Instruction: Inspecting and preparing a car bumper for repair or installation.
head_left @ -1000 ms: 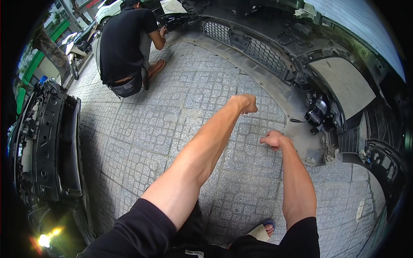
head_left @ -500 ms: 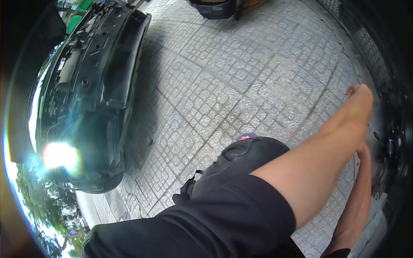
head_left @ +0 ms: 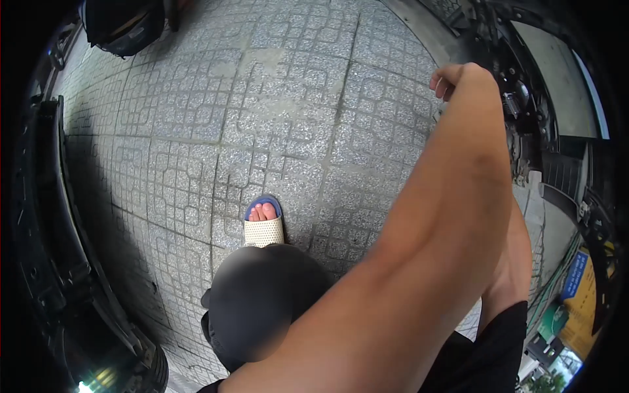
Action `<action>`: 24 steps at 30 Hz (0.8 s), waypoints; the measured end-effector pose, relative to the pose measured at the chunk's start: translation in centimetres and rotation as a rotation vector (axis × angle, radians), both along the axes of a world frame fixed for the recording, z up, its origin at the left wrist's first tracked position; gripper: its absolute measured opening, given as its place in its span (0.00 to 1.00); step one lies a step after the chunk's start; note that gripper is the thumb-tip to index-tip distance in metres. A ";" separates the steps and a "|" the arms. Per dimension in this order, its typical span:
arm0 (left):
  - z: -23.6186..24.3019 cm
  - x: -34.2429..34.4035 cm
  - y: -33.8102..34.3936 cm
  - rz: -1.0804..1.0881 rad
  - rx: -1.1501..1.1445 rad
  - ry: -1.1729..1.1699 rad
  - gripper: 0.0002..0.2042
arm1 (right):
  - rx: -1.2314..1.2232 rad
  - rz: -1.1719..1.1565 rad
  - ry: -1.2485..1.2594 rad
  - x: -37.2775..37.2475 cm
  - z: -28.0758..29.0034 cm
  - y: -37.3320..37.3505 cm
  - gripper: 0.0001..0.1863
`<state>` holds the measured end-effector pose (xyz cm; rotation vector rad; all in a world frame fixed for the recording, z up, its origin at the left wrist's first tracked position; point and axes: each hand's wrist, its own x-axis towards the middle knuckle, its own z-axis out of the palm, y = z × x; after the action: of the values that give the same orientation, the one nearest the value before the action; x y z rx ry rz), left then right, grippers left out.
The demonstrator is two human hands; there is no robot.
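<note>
My left arm reaches from the bottom edge across to the upper right. At its end, my left hand bends down at the wrist, with its fingers loosely curled, a little apart and nothing visible in them. Close beside it is dark machinery with a coil spring and black metal parts; whether the hand touches it, I cannot make out. My right forearm rises behind the left one, which hides my right hand.
A large black vehicle part like a bumper stands along the left. Patterned paving lies between. A black bag-like object is at the top left. My sandalled foot points forward. A yellow and blue sign shows at lower right.
The view has swung right: the bumper-like part has slid left, and the dark machinery has come into sight. My left hand stays bent, and my right hand remains hidden behind the left arm.
</note>
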<state>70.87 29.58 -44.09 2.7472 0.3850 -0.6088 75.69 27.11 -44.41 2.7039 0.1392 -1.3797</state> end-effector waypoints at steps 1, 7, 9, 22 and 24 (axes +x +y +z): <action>2.4 0.6 -1.8 -0.051 0.012 -0.051 0.19 | 0.191 0.025 0.102 0.9 -2.3 -6.7 0.14; 1.7 0.4 5.1 0.042 -0.333 0.051 0.23 | 0.654 -0.324 0.267 2.7 -9.3 -15.1 0.20; 0.1 -0.7 7.8 0.116 -0.243 0.108 0.22 | 0.742 -0.426 0.284 2.6 -8.8 -15.6 0.19; -0.6 -1.9 9.3 0.152 -0.308 0.166 0.19 | 0.896 -0.943 -0.746 8.2 -11.1 -21.2 0.30; -1.1 -0.8 8.0 0.109 -0.332 0.155 0.19 | 1.076 -0.946 -0.778 8.2 -10.8 -21.2 0.29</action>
<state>70.04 37.58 -45.15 2.3563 0.4231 -0.7820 83.89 5.87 -55.16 4.2809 -0.7599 -0.0114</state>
